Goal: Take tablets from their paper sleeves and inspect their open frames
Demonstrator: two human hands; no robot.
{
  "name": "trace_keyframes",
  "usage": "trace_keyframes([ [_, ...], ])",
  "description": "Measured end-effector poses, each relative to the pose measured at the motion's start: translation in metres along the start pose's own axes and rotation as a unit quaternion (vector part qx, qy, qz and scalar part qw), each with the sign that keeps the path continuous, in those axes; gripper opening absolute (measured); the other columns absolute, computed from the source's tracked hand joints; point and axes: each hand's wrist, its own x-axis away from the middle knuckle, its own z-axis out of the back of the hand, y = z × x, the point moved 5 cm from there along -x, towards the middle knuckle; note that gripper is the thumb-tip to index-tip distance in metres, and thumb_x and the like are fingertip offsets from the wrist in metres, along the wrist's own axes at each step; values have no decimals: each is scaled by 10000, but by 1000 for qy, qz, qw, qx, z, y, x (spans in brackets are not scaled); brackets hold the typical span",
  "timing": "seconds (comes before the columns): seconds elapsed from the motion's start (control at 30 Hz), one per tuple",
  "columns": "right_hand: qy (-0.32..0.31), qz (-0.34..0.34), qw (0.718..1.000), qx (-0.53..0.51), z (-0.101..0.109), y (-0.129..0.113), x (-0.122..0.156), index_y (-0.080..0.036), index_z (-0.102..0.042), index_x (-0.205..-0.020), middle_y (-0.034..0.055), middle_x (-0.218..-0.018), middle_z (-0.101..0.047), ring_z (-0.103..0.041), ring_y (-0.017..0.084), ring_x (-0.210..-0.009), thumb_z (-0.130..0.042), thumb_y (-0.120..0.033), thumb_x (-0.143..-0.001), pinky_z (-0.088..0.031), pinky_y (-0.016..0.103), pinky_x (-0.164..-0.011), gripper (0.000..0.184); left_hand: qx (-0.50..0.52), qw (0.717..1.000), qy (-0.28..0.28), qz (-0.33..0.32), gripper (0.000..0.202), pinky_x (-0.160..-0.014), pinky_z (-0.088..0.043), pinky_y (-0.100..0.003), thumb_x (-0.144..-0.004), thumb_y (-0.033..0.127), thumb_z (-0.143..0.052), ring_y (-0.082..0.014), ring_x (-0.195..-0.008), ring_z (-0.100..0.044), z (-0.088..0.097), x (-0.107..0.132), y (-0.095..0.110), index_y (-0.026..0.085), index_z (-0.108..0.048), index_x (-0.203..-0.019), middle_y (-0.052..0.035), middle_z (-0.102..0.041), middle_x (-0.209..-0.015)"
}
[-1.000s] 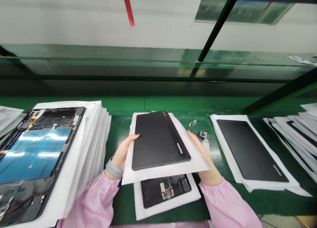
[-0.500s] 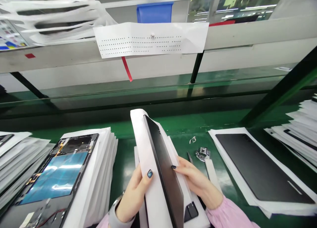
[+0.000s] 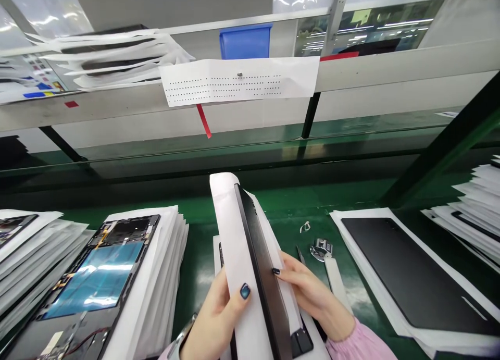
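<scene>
In front of me a dark tablet-like back panel [image 3: 262, 276] stands tilted on its long side, seen nearly edge-on. A white soft sheet [image 3: 240, 245] lies along its left side, and more white sheet shows on its right. My left hand [image 3: 219, 315] is closed on the left sheet, thumb pressed on its face and fingers hidden behind. My right hand [image 3: 318, 295] grips the panel from the right, thumb on its dark face, its other fingers behind the white sheet. Below, a white sheet and a black part [image 3: 301, 342] show partly.
At left, an opened tablet [image 3: 97, 282] lies on a stack of white sheets [image 3: 166, 276]. Another dark panel [image 3: 410, 274] rests at right, near more stacked sheets [image 3: 478, 209]. A tape roll [image 3: 322, 249] lies on the green bench [image 3: 199, 256]. A shelf [image 3: 371, 84] spans above.
The panel and sheet have shifted slightly right and turned more edge-on, both hands moving with them. My view has tilted up a little. Both hands keep their hold.
</scene>
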Motion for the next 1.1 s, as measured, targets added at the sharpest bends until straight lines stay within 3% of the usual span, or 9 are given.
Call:
trace_keyframes([
  [0.23,12,1,1000,5,1,-2,2,-216,-703,-1126,75,-1078,-751,-704,245,-984,-777,-258,-774,-533,360,-886,362,16,999,-28,9,584,-921,-549,-364,-638,612,-806,-360,-1175,-616,-4,4,1,238,-763,-1084,-103,-756,-1133],
  [0.8,16,2,1000,2,2,-2,3,-225,-708,-1120,66,-1096,-751,-709,228,-983,-775,-261,-792,-531,336,-894,336,7,999,-36,-27,543,-932,-531,-317,-667,564,-810,-310,-1091,-664,-5,5,3,280,-753,-1126,-67,-742,-1187],
  [0.97,15,7,1000,4,1,-2,3,-216,-696,-1133,72,-1117,-744,-703,235,-1007,-768,-262,-801,-526,347,-915,344,32,999,-22,-24,507,-918,-534,-300,-643,549,-834,-291,-1068,-679,-5,7,1,290,-773,-1075,-54,-761,-1145],
  [1.1,36,29,999,14,1,-6,4,-240,-699,-1128,64,-1109,-748,-703,242,-1005,-786,-294,-789,-526,367,-929,354,25,999,22,31,529,-925,-533,-307,-565,585,-862,-303,-1107,-667,5,12,-1,290,-790,-999,-45,-771,-1120],
])
